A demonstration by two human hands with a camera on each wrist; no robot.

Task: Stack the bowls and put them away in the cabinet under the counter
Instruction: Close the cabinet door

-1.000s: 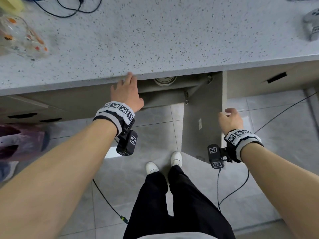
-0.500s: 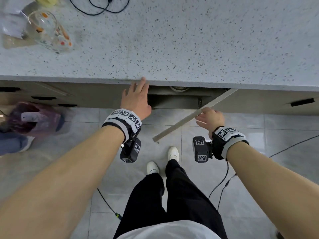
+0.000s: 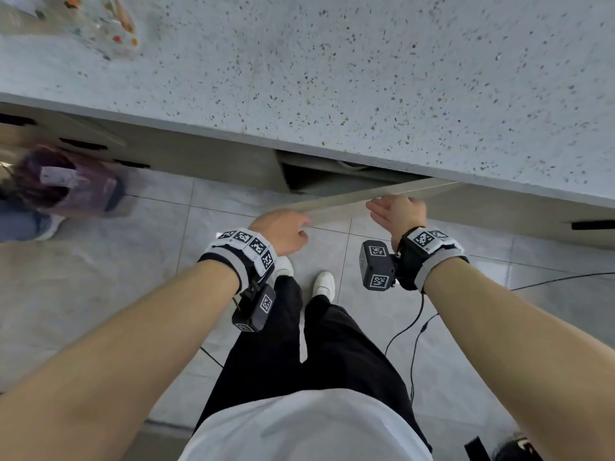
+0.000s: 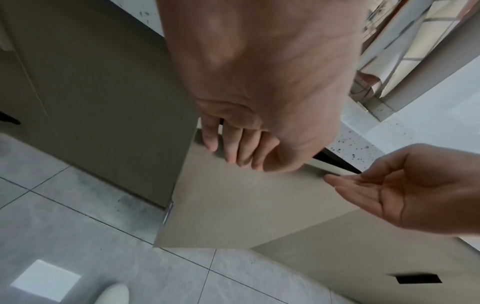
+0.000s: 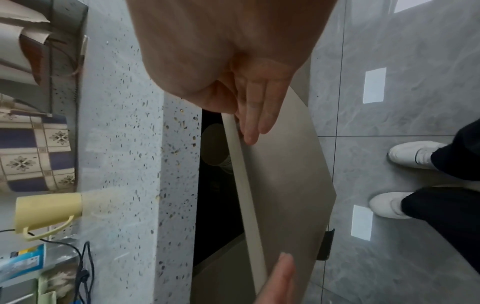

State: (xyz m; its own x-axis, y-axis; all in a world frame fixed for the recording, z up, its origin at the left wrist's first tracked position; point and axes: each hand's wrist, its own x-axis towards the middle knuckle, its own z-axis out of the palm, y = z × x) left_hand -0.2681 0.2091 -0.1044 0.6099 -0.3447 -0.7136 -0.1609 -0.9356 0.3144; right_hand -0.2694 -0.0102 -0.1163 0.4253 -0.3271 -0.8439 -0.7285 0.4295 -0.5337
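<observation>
A grey speckled stone counter [image 3: 332, 78] runs across the top of the head view, its front edge overhanging beige cabinet fronts. Below lies a floor of large grey tiles [image 3: 100, 294] with thin dark joints and pale rectangles of reflected light. A black cable [image 3: 412, 327] trails over the tiles on the right, and a purple bag [image 3: 76, 184] sits on the floor at the far left. A yellow mug [image 5: 46, 209] stands on the counter, far from its front edge.

The cabinet door [image 4: 246, 201] under the counter stands ajar, hinged on its right side. Its long top edge slants out from the counter's front edge toward the person's white shoes, leaving a dark wedge of opening behind it. Something pale and round shows dimly inside; whether it is the bowls cannot be told.

The left hand [image 3: 283, 231] lies against the door's free end, fingers [image 4: 231, 146] loosely bent over its top corner. The right hand [image 3: 399, 212] rests flat on the door face near the top edge, fingers [image 5: 255, 115] straight and close together, gripping nothing.
</observation>
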